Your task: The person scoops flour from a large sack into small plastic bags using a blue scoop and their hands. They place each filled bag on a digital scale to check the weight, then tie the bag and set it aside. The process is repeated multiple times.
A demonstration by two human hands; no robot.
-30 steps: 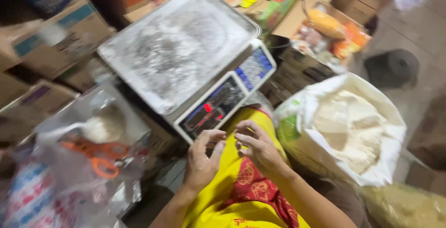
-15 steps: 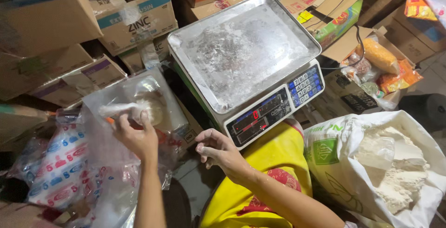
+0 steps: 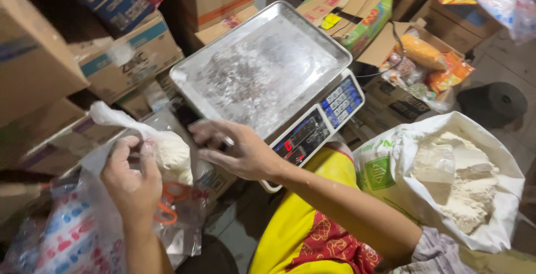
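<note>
**Closing a small flour bag beside the scale**

The large white woven sack of pale flour [image 3: 466, 187] lies open at four o'clock, well apart from both hands. Behind the hands, at twelve o'clock, sits the grey electronic scale with its dusty steel pan [image 3: 262, 67], nothing on it, ringed by brown cardboard boxes [image 3: 128, 51].

At eight o'clock the left hand [image 3: 131, 182] pinches the neck of a small clear plastic bag holding a lump of white flour [image 3: 170, 154], thumb and fingers pressed together on the film. The right hand [image 3: 240, 151] hovers just beside it with fingers spread, holding nothing.

My judgement: grip the neck close above the flour, squeeze out the air, and twist with the free hand so that no powder escapes. Orange-handled scissors [image 3: 167, 204] lie in the printed plastic bag [image 3: 72, 235] below, near the left hand.
</note>
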